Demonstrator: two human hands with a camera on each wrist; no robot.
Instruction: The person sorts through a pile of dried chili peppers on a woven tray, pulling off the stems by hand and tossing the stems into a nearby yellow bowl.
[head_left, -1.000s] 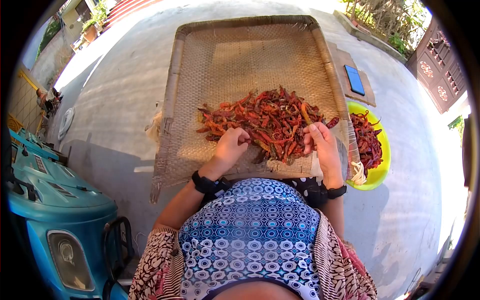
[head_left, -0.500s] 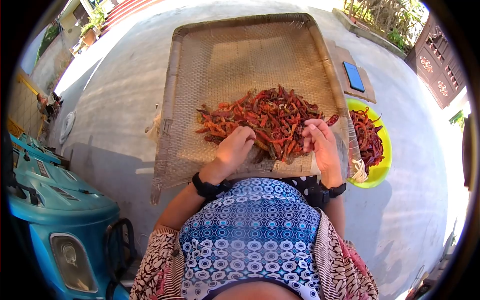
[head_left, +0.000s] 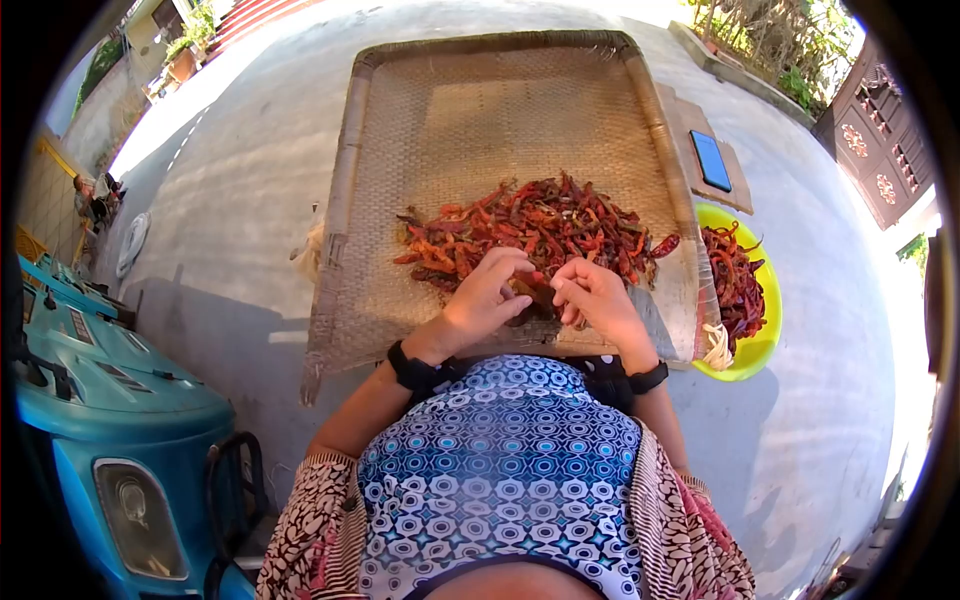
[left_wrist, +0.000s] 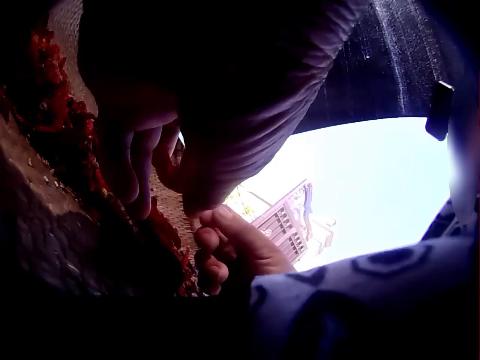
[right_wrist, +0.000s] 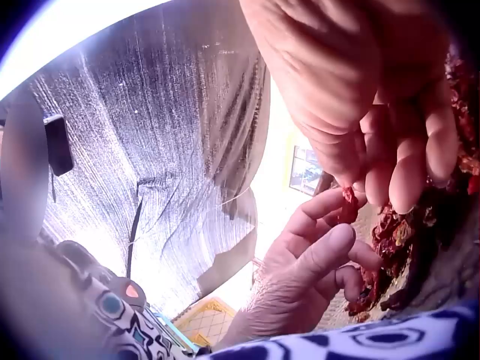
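Observation:
My right hand [head_left: 600, 305] is over the near edge of the chili heap, fingers bent in toward the left hand. In the right wrist view, its thumb and forefinger pinch the end of a red dried chili [right_wrist: 349, 204]. Close beside it, my left hand [head_left: 487, 296] has bent fingers, its thumb and forefinger apart. The lower end of the chili lies against the left forefinger, by the thumb tip. Under and beyond both hands, the pile of dried chilies [head_left: 540, 225] covers part of a woven bamboo tray [head_left: 450, 130]. Shadow darkens most of the left wrist view.
At the tray's right stands a yellow-green basin [head_left: 767, 320] with more dark red chilies [head_left: 735, 280]. Farther back, a phone [head_left: 710, 160] lies on cardboard [head_left: 738, 190]. A teal vehicle [head_left: 120, 410] is parked on the left. The tray's near edge is by my lap.
My right hand has come left from the heap's right side to meet the left hand. The left thumb and forefinger have spread apart. An orange chili seen upright at the right fingertips earlier no longer shows there.

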